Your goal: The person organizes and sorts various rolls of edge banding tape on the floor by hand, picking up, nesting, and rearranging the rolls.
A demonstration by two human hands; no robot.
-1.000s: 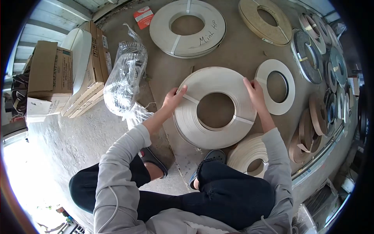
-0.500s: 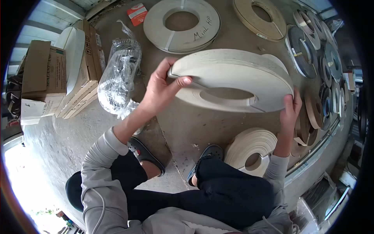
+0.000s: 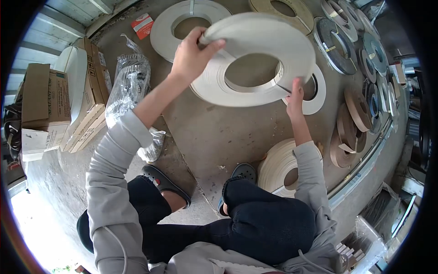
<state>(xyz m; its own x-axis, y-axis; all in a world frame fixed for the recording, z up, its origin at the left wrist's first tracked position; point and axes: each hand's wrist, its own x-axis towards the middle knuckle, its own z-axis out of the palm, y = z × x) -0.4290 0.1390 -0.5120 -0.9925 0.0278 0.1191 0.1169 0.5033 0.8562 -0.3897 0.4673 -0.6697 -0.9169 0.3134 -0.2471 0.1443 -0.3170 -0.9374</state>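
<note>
Between both hands, a large off-white roll of edge banding (image 3: pixel 294 50) is held tilted above the floor, slightly blurred, with straps across its ring. My left hand (image 3: pixel 191 57) is closed on its upper-left rim, thumb over the face. My right hand (image 3: pixel 295 101) grips its lower-right edge, thumb on top and the other fingers hidden beneath. Behind the held roll lies another pale roll (image 3: pixel 162 34), partly covered. A smaller white ring (image 3: pixel 319 98) shows on the floor just past my right hand.
A cream roll (image 3: pixel 272 171) lies by my right foot. Brown rolls (image 3: pixel 358 109) and grey rolls (image 3: pixel 335 48) crowd the right side. A tan roll (image 3: pixel 301 11) lies at the back. Plastic-wrapped goods (image 3: pixel 130 86) and cardboard boxes (image 3: pixel 48 98) stand on the left.
Both hands have carried the roll farther away and to the left, tilting it so more of its face and centre hole shows. The view has shifted slightly.
</note>
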